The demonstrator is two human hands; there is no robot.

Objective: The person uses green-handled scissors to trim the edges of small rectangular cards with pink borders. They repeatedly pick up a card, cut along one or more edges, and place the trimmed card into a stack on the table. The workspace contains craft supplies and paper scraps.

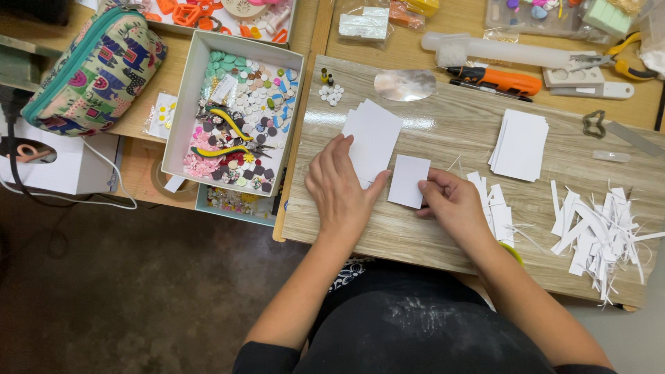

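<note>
My left hand (341, 183) lies flat on the wooden board (443, 118), its fingers resting on the lower edge of a fanned stack of white paper cards (374, 131). My right hand (454, 201) pinches the right edge of a single small white card (409, 180) that lies on the board between both hands. A second neat stack of white cards (521, 144) sits further right. Short cut white strips (495, 204) lie just right of my right hand.
A heap of thin paper trimmings (603, 232) covers the board's right end. A white box of small coloured pieces and yellow-handled pliers (235, 118) stands left of the board. A patterned pouch (97, 69) lies at far left. An orange utility knife (495, 79), cutters and moulds lie behind.
</note>
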